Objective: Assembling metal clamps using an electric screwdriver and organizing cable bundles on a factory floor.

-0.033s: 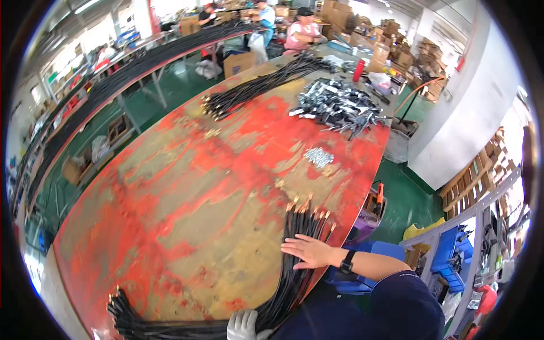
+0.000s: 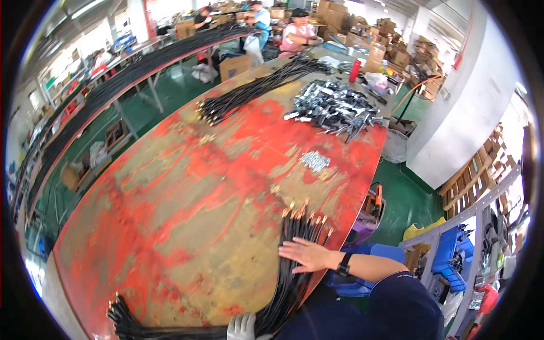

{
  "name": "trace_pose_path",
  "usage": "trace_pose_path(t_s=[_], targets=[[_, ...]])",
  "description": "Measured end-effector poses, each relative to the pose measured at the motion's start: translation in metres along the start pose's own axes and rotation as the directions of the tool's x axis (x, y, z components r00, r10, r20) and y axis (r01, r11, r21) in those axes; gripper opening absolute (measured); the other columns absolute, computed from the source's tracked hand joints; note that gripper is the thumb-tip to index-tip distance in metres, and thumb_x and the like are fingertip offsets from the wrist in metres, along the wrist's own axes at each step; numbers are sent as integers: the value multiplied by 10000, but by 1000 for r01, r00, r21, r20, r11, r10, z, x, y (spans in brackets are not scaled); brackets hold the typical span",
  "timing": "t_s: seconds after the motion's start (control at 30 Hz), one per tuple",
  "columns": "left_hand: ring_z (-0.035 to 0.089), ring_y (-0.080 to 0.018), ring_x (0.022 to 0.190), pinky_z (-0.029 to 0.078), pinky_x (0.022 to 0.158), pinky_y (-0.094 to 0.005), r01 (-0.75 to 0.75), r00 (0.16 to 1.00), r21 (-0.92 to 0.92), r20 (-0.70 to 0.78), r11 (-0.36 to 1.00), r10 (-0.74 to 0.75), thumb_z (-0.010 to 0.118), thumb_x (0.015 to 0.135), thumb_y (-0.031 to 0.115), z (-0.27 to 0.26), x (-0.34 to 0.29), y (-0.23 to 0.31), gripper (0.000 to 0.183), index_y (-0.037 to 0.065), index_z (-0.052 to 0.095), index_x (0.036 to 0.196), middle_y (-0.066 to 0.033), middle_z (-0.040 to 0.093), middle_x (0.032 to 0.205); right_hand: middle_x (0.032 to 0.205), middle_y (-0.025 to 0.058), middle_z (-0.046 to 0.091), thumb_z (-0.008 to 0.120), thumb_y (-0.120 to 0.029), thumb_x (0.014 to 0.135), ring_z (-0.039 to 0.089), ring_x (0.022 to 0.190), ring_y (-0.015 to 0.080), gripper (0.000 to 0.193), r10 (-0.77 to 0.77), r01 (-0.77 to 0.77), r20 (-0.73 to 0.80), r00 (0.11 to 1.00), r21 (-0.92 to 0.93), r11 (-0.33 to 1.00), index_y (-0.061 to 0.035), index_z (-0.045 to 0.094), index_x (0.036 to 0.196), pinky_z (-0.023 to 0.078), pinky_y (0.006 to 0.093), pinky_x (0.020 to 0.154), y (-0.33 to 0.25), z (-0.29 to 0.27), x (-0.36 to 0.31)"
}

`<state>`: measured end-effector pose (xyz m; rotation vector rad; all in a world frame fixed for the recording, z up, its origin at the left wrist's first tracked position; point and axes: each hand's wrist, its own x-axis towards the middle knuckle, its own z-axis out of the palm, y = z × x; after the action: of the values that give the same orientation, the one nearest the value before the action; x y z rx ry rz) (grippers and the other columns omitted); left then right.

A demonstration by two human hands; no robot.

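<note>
A long bundle of black cables [image 2: 288, 283] with copper-coloured end fittings lies bent along the near edge of the table. One end fans out under my right side; its other end [image 2: 123, 318] rests at the lower left. My bare right hand [image 2: 306, 254], with a dark watch at the wrist, lies flat across the cables just below their copper tips, fingers spread. In a grey-white glove, my left hand [image 2: 241, 327] is closed over the bundle near its bend, at the bottom of the view. Its palm and thumb are hidden.
The table [image 2: 170, 198] has worn red paint. Farther off lie small silver parts [image 2: 315, 161], a heap of metal pieces [image 2: 334, 107] and a second cable bundle [image 2: 249, 90]. A red bottle [image 2: 355, 72] stands behind. Blue bins [image 2: 450, 260] are at right. Co-workers are beyond the table.
The whole view has shifted slightly, so the table items sit a little to the left. Both hands keep their places on the cables.
</note>
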<state>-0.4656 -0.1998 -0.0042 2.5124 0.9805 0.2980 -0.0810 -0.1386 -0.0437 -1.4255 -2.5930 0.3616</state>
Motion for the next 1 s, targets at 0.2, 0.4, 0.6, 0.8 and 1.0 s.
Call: trace_pose_path(t_s=[0.2,0.4,0.6,0.8,1.0], targets=[[506,-392,1142,356,1027,-523,77,991,273,87,959,-104,702,619,604,97,9,16,974,-42,444,1301,-235,539,1220,1553,69,230,389,-604,924,155,1449,251,773,-66,71,-43,997,142,987,-99,245,1492,106,455,1177,47,53,-10],[572,-417,991,460,861,-512,432,871,204,159,879,-465,712,688,542,93,89,57,855,-57,467,1247,-263,592,1094,1512,95,295,377,-558,949,190,1433,261,697,-138,172,-120,983,352,920,-72,320,1446,100,482,1177,71,58,0],[585,-391,898,481,790,-488,491,780,233,311,839,-543,724,704,450,112,108,35,687,4,513,1181,-201,605,1007,1461,52,383,438,-535,935,239,1415,224,643,-187,236,-166,968,364,901,-129,365,1428,136,487,1166,104,64,3],[582,-347,721,463,627,-475,337,931,319,29,886,-365,781,544,386,134,162,12,648,50,550,1048,-121,599,805,1417,56,435,421,-551,930,325,1372,244,599,-109,172,-210,972,308,936,-156,427,1380,158,488,1158,171,37,14],[589,-350,695,473,631,-474,278,958,200,10,940,-285,765,579,383,126,232,17,613,35,566,1042,-129,608,795,1465,17,379,450,-540,931,291,1388,228,609,-58,95,-132,990,291,952,-216,358,1438,134,488,1173,216,19,12]])
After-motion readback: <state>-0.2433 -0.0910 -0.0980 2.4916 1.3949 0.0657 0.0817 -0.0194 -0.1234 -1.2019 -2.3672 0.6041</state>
